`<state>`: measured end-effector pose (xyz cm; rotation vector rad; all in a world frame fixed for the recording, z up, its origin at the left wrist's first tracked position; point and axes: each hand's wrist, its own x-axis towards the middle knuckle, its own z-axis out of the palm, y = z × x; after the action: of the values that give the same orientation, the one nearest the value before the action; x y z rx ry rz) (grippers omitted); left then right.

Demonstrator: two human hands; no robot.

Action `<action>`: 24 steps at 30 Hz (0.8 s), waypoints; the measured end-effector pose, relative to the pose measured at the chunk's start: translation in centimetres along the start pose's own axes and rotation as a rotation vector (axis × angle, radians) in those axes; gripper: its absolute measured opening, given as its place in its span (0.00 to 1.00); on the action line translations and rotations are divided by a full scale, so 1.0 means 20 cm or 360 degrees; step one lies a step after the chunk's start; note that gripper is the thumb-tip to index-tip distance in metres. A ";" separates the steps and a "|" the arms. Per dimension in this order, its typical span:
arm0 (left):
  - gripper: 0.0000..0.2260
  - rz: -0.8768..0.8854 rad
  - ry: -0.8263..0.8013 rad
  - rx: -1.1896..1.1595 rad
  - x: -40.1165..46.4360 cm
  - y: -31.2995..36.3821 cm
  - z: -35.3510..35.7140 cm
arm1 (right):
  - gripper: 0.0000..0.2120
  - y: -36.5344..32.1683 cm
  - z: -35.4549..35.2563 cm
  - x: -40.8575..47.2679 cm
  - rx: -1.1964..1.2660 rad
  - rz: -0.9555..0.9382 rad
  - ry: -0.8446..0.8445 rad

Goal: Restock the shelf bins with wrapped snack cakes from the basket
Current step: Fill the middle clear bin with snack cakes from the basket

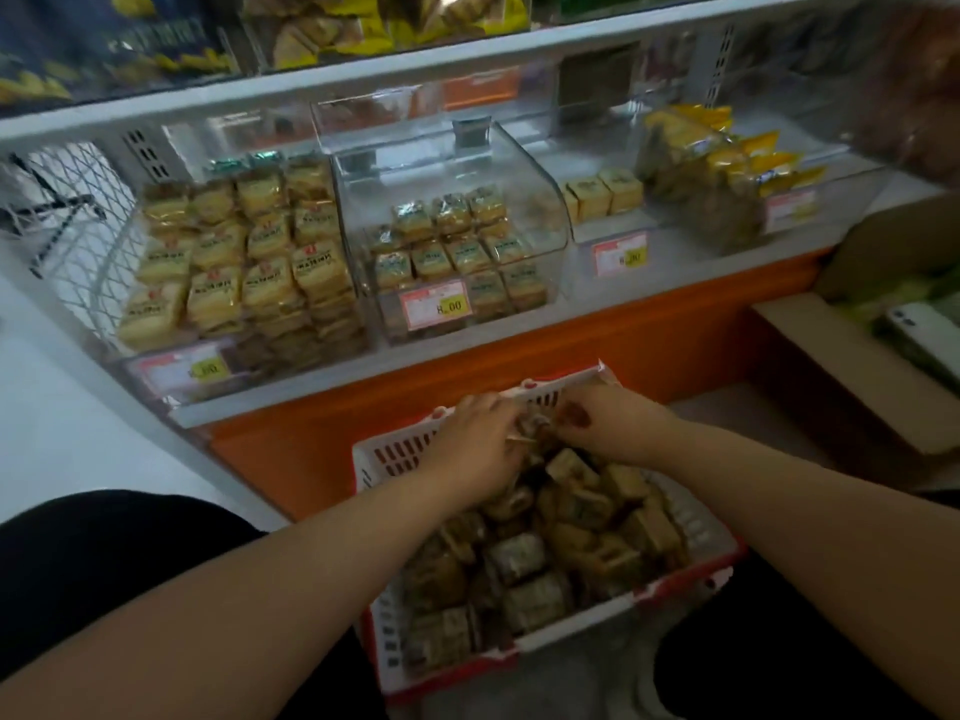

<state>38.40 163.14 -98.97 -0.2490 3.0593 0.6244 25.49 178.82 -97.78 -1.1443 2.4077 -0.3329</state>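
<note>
Both grips, left hand (475,439) and right hand (605,426), on wrapped cakes (535,426) in basket (395,454), below clear bins (457,236).

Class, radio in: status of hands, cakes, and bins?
Both hands, left and right, gathering cakes in basket. Middle bin open, part-filled. Path unobstructed.

middle bin (457,241) lid (410,122) raised, mouth open above cakes; left bin (234,262) packed full; basket (691,569) top open

both hands, left hand (475,439) and right hand (605,426), in red basket (395,454) gripping wrapped snack cakes (530,426), clear shelf bins (457,236) above
</note>
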 end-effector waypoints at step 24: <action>0.27 -0.0562 -0.0179 -0.0765 -0.16 -0.16 0.17 | 0.22 0.02 0.30 0.15 0.1229 0.0538 -0.0155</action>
<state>42.00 162.11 -103.26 -0.7074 2.6129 1.2757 26.51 176.54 -104.11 -0.3915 2.0228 -0.9527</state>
